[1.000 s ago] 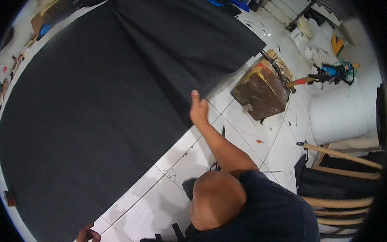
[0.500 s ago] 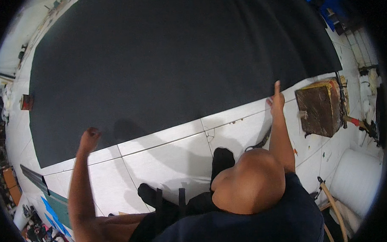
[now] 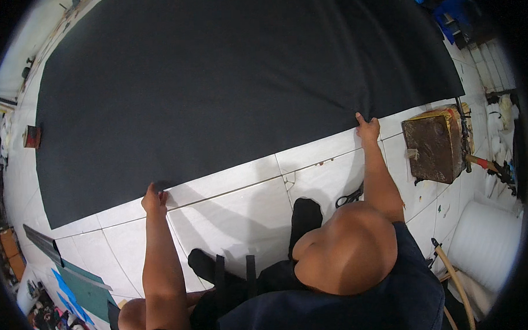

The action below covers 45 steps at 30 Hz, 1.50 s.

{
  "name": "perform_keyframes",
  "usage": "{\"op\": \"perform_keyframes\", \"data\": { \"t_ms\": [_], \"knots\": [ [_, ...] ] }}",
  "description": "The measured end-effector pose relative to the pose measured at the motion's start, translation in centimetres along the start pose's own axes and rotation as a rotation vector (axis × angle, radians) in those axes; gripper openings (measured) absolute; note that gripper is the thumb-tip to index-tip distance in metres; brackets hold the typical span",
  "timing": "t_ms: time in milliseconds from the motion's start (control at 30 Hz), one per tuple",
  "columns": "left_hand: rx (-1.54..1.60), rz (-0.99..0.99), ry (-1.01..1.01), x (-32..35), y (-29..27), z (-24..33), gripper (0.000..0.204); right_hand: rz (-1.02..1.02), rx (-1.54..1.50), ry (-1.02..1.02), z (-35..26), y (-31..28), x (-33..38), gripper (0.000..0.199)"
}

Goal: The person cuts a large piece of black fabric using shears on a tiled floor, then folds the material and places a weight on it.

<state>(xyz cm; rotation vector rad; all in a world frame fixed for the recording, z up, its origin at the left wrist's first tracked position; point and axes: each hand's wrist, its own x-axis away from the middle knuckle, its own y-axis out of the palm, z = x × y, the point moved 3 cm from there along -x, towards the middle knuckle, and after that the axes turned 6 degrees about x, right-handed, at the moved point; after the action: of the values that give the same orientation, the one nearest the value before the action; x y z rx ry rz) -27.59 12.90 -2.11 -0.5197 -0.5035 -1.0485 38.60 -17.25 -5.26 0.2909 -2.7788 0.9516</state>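
A large sheet of black fabric (image 3: 215,91) lies spread over the tiled floor, its near edge running slantwise in front of me. My left hand (image 3: 154,201) grips that edge left of centre, thumb on top and fingers curled beneath. Farther right along the same edge, my right hand (image 3: 367,129) pinches the cloth, with its thumb over the top. Creases fan out from the right hand toward the far side. The fingers under the cloth are partly hidden.
A brown block-like box (image 3: 432,149) stands right of the cloth, beside a hammer-like handle (image 3: 482,164). Black-handled scissors (image 3: 349,198) lie near my knee. A white foam roll (image 3: 486,247) is at lower right. A green board (image 3: 85,284) lies at lower left, a small reddish-brown block (image 3: 31,137) by the left edge.
My left hand has moved right and down to the cloth's near edge and closed on it. My right hand has shifted slightly left and taken hold of the edge, raising new creases.
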Motion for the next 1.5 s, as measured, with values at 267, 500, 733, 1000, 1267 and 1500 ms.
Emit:
{"op": "perform_keyframes", "data": {
  "t_ms": [267, 500, 733, 1000, 1267, 1500],
  "knots": [
    [0.227, 0.086, -0.068, 0.1, 1.1, -0.7, 0.023, 0.029, -0.047, -0.088, -0.5, -0.2, -0.8, 0.042],
    [0.263, 0.113, -0.04, 0.4, 1.3, -0.7, 0.019, 0.137, -0.025, -0.005, -0.3, -0.4, 0.8, 0.066],
    [0.324, 0.067, -0.104, -0.3, 4.1, -2.7, 0.018, 0.402, 0.157, -0.198, 1.1, -3.2, -0.8, 0.094],
    [0.627, 0.071, -0.07, -0.9, 4.0, -2.6, 0.027, -0.061, 0.88, -0.623, -11.3, 6.4, 13.2, 0.073],
    [0.682, -0.023, -0.036, -1.9, 4.8, -4.5, 0.034, -0.317, 1.006, -0.468, -13.5, 6.1, 9.0, 0.075],
    [0.083, 0.185, 0.015, -2.4, 3.4, -5.0, 0.035, -0.17, 0.859, -0.792, -11.4, 8.1, 9.8, 0.056]
  ]
}}
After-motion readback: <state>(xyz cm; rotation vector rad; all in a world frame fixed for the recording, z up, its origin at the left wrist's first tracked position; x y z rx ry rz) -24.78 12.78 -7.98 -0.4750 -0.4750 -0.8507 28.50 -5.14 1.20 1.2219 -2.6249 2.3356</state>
